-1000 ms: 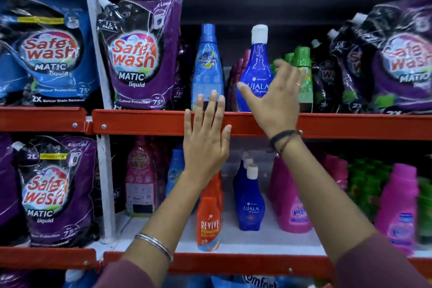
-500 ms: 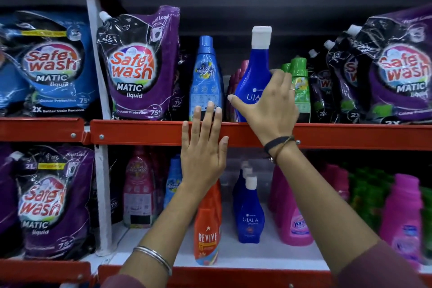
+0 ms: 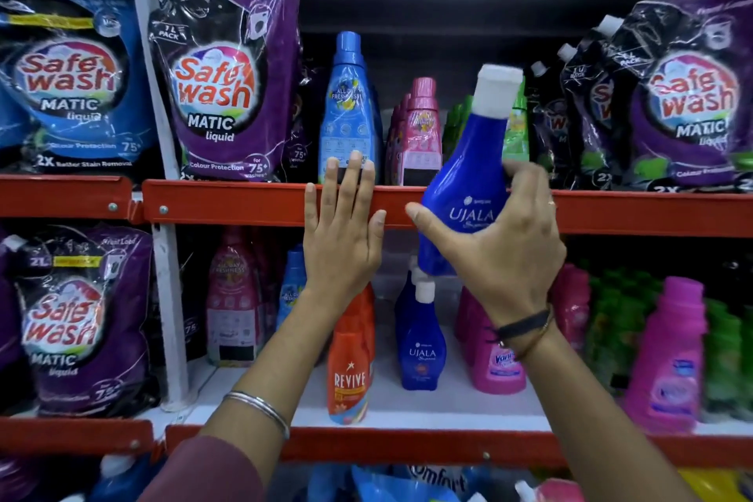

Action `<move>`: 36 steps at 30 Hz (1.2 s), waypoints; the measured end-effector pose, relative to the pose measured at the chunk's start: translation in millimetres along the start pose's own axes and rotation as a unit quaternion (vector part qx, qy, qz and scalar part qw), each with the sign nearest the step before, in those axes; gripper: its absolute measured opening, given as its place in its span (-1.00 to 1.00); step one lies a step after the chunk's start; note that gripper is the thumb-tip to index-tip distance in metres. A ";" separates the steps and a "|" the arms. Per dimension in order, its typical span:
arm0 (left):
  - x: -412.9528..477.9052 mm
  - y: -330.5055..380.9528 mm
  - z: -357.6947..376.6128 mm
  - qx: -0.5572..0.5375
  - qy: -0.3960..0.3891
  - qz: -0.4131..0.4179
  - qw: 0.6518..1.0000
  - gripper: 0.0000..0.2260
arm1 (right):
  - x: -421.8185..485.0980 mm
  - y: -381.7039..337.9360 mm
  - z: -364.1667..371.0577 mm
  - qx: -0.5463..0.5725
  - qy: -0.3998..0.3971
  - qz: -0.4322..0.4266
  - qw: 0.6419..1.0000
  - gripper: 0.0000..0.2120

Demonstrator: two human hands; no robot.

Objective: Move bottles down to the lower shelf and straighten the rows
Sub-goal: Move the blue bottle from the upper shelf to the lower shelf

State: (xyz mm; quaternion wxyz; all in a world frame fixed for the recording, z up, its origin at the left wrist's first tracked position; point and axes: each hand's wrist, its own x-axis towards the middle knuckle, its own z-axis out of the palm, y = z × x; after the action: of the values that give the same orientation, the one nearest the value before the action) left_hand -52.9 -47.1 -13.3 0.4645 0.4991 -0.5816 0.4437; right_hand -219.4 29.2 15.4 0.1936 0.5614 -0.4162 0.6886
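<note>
My right hand [image 3: 497,245] grips a dark blue Ujala bottle [image 3: 468,171] with a white cap. The bottle is tilted and hangs in front of the upper shelf's red rail [image 3: 228,202], off the shelf. My left hand [image 3: 344,228] lies flat and open against that rail, fingers spread upward. On the lower shelf [image 3: 440,399] stands a row of smaller Ujala bottles [image 3: 421,346], straight below the held bottle. Beside that row are orange Revive bottles [image 3: 350,371] and pink bottles [image 3: 497,359].
The upper shelf holds a light blue bottle [image 3: 346,110], pink bottles [image 3: 419,134], green bottles [image 3: 515,126] and Safewash pouches [image 3: 224,86] on both sides. Lower shelf: pouches [image 3: 81,318] at left, pink [image 3: 668,355] and green bottles [image 3: 725,338] at right. A white upright post [image 3: 169,277] divides the bays.
My right hand closed on the blue Ujala bottle, lifted it off the upper shelf and brought it forward and down over the rail. My left hand stayed on the rail.
</note>
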 end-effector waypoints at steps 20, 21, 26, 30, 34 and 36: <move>-2.7 -0.6 3.5 -0.020 0.008 0.005 1.000 -0.51 | -148.3 89.9 57.3 -0.084 -0.258 0.169 0.948 -0.18; -2.9 -0.7 4.0 -0.020 0.009 0.005 1.000 -0.51 | -152.0 91.9 59.6 -0.089 -0.266 0.173 0.944 -0.18; -2.8 -1.0 6.6 -0.015 0.015 0.007 1.000 -0.52 | -165.8 99.5 69.3 -0.100 -0.289 0.184 0.934 -0.16; -3.4 -1.3 8.1 -0.011 0.018 0.009 1.000 -0.52 | -172.7 103.9 73.4 -0.114 -0.295 0.187 0.930 -0.15; -3.4 -1.8 8.5 -0.010 0.022 0.012 1.000 -0.52 | -175.0 105.3 75.0 -0.120 -0.292 0.189 0.930 -0.12; -3.4 -2.0 8.4 -0.008 0.022 0.013 1.000 -0.52 | -176.1 105.4 75.6 -0.128 -0.291 0.183 0.930 -0.10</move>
State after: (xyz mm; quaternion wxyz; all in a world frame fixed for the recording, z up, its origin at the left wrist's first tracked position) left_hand -51.5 -55.0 -18.1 0.4753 0.4781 -0.5811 0.4558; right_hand -198.6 -56.2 -184.9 0.0051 0.6221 -0.6341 0.4594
